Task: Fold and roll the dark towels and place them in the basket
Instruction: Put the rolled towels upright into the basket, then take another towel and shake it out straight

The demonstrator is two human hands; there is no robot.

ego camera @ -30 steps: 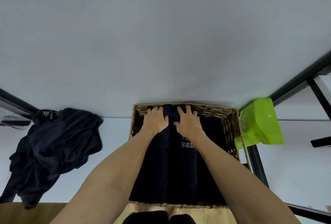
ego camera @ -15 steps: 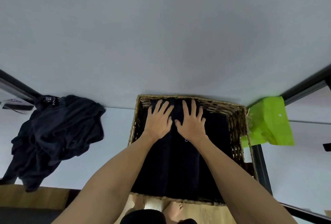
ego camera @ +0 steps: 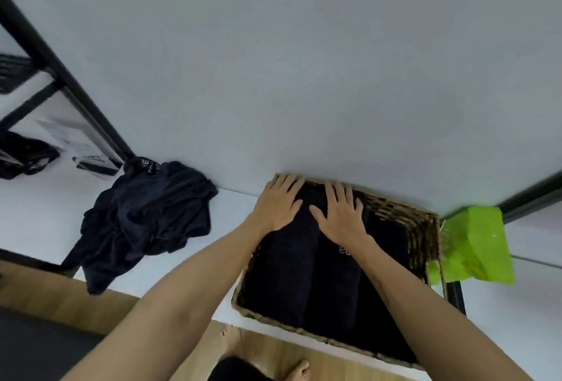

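Left hand (ego camera: 278, 205) and right hand (ego camera: 342, 216), fingers spread, press flat on rolled dark towels (ego camera: 304, 274) filling the wicker basket (ego camera: 422, 234)

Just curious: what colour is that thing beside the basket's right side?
Bright lime green, plain, seen in the head view.

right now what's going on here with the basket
A person is packing rolled dark towels into a wicker basket on a white table. Both hands lie flat on the rolls at the far end of the basket, the left hand beside the right hand, fingers spread, pressing rather than gripping. A heap of unfolded dark towels waits to the left of the basket. A green bag sits to its right.
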